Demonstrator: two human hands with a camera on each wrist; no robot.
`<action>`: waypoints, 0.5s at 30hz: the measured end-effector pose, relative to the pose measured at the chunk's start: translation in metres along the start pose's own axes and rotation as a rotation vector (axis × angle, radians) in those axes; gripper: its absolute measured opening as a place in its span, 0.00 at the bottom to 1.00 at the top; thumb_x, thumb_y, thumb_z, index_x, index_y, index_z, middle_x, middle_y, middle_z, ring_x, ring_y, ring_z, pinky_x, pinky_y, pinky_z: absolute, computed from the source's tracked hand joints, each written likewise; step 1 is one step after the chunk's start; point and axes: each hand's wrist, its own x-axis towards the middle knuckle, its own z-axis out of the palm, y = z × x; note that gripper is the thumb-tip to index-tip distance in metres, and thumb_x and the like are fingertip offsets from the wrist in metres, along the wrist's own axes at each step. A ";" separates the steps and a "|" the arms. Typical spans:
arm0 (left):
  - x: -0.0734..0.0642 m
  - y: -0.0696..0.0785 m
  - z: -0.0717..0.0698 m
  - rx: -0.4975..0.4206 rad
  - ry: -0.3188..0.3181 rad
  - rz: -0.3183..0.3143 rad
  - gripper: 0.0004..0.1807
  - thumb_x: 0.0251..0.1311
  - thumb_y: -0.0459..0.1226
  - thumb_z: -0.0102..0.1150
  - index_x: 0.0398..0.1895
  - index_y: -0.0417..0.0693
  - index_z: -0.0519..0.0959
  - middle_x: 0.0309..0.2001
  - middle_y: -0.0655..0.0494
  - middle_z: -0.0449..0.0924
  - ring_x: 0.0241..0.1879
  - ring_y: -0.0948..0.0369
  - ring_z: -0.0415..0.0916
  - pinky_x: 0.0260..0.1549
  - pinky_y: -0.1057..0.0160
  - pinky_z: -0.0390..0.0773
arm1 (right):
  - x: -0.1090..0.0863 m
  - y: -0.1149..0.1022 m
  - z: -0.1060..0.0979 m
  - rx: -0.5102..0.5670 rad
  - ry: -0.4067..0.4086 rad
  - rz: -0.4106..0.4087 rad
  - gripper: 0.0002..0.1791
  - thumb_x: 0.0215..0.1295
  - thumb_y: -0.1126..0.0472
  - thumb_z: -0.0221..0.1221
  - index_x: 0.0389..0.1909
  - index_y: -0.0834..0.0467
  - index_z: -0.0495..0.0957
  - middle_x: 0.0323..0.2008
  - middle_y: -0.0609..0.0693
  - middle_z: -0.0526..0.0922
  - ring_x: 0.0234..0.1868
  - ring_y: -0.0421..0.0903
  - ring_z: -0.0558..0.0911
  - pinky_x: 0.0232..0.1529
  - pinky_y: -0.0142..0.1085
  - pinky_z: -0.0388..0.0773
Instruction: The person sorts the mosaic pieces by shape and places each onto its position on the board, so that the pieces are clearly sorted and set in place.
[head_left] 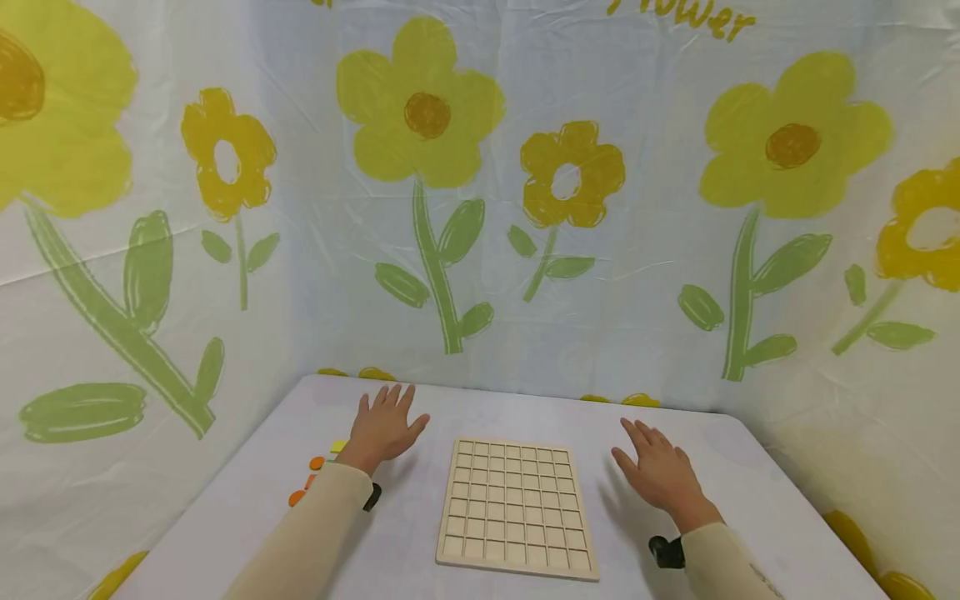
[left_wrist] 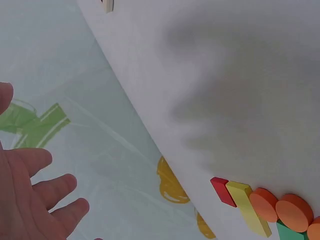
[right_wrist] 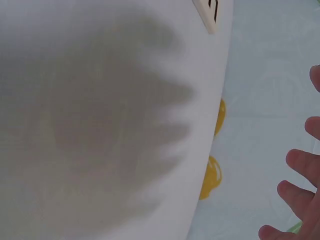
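Observation:
In the head view a light wooden grid board (head_left: 516, 508) with rows of square cells lies on the white table (head_left: 408, 542) between the two hands. My left hand (head_left: 384, 429) hovers left of the board, fingers spread, holding nothing. My right hand (head_left: 662, 468) is raised to the right of the board, also spread and holding nothing. Nearest the left hand are small coloured blocks: orange round pieces (left_wrist: 295, 212), a yellow bar (left_wrist: 247, 206), a red block (left_wrist: 223, 192) and a green piece (left_wrist: 290, 233). In the head view the left forearm partly hides them.
Hanging cloth (head_left: 645, 275) printed with yellow flowers surrounds the table on the back and sides. The table's back edge (head_left: 487, 390) meets this cloth. A dark band (head_left: 667, 552) sits on the right wrist. Soft hand shadows fall on the tabletop.

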 end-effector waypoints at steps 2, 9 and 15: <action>-0.001 -0.002 0.002 -0.002 -0.002 0.005 0.40 0.69 0.61 0.38 0.76 0.47 0.54 0.74 0.41 0.54 0.74 0.41 0.48 0.68 0.34 0.44 | -0.003 -0.001 0.002 0.009 0.010 -0.008 0.35 0.71 0.44 0.48 0.72 0.60 0.59 0.69 0.67 0.62 0.68 0.69 0.62 0.60 0.70 0.58; -0.007 -0.005 0.004 0.015 -0.004 0.013 0.40 0.69 0.60 0.39 0.75 0.47 0.54 0.73 0.42 0.57 0.73 0.42 0.52 0.68 0.34 0.46 | -0.006 -0.004 0.011 0.036 -0.003 -0.005 0.34 0.71 0.45 0.49 0.71 0.58 0.60 0.69 0.67 0.63 0.68 0.69 0.61 0.61 0.69 0.58; -0.011 -0.008 0.005 0.010 -0.007 0.000 0.40 0.68 0.60 0.40 0.75 0.47 0.54 0.73 0.41 0.58 0.73 0.42 0.53 0.68 0.33 0.47 | -0.008 -0.007 0.018 0.063 -0.014 -0.019 0.32 0.71 0.47 0.50 0.71 0.57 0.61 0.68 0.66 0.64 0.68 0.68 0.64 0.60 0.68 0.60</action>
